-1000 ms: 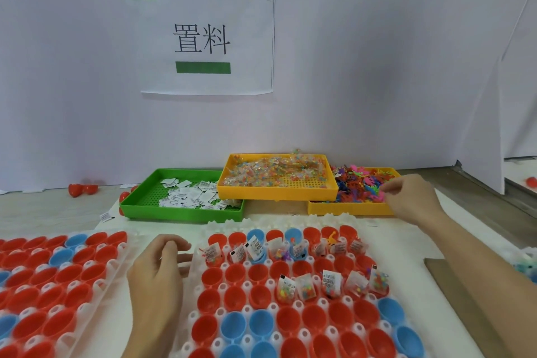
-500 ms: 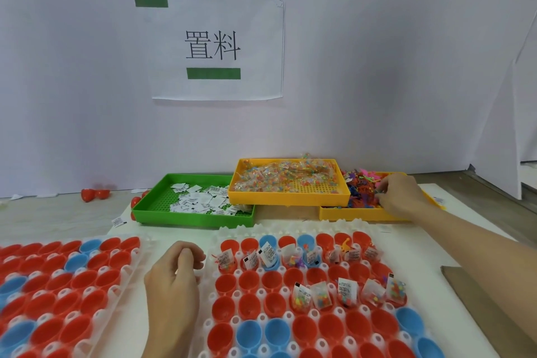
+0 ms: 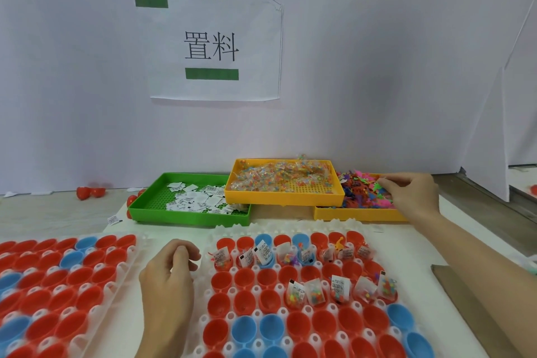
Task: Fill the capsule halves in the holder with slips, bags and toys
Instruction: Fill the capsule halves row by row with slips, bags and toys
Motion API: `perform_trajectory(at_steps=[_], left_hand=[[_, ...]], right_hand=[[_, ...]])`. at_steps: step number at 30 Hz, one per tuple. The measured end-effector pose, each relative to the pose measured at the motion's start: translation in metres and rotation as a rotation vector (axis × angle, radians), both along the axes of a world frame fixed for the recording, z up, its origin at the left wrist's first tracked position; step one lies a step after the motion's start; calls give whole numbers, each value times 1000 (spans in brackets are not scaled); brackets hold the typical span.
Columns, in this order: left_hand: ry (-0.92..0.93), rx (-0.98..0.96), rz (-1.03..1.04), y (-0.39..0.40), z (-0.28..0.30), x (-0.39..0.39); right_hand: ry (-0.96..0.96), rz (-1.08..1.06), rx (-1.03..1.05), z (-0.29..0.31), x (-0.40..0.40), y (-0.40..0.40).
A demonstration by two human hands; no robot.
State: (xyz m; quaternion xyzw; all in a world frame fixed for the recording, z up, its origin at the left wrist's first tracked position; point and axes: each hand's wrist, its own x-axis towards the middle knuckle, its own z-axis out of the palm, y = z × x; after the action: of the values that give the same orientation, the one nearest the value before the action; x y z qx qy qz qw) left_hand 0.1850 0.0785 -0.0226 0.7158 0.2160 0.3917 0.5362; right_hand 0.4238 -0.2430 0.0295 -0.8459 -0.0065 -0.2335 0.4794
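Note:
A white holder (image 3: 293,227) of red and blue capsule halves (image 3: 244,279) lies in front of me. Its second row and part of its third row hold slips, bead bags and a few toys. My left hand (image 3: 171,273) rests on the table at the holder's left edge, fingers loosely curled and holding nothing. My right hand (image 3: 412,195) reaches into the yellow toy tray (image 3: 357,213), its curled fingertips pinching into the pile of colourful toys (image 3: 360,192). Which toy it grips is hidden. A raised yellow tray (image 3: 284,197) holds bead bags (image 3: 279,174), and a green tray (image 3: 186,216) holds paper slips (image 3: 197,200).
A second holder (image 3: 130,253) of capsule halves lies at the left. A brown cardboard sheet (image 3: 453,276) is at the right under my forearm. Loose red capsule halves (image 3: 90,192) sit by the white back wall, which carries a paper sign (image 3: 215,46).
The view has shifted slightly. My right hand stays in the toy tray with its fingers working among the toys. My left hand has kept its place beside the holder.

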Motion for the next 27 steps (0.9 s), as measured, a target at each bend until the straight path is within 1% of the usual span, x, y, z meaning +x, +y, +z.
perform_trajectory(at_steps=[3, 7, 10, 13, 15, 17, 19, 23, 25, 27], left_hand=[[-3, -9, 5, 0, 1, -1], [-13, -18, 10, -2, 1, -1], [-25, -33, 9, -1, 1, -1], [-15, -31, 7, 0, 0, 0], [-8, -28, -9, 0, 1, 0], [9, -15, -32, -1, 3, 0], [19, -11, -45, -1, 3, 0], [-26, -50, -52, -4, 8, -4], [-23, -60, -61, -5, 13, -7], [-13, -26, -87, -5, 23, -12]], right_hand=[[48, 30, 5, 3, 1, -1], [129, 138, -16, 5, -3, 3], [144, 205, 101, 8, -15, 10], [119, 291, 215, 17, -38, 20], [91, 353, 244, 25, -60, 29], [80, 411, 238, 32, -84, 38], [58, 470, 185, 38, -109, 47], [10, 611, 95, 44, -154, 62], [24, 678, 76, 41, -171, 67], [70, 738, 67, 35, -185, 71]])
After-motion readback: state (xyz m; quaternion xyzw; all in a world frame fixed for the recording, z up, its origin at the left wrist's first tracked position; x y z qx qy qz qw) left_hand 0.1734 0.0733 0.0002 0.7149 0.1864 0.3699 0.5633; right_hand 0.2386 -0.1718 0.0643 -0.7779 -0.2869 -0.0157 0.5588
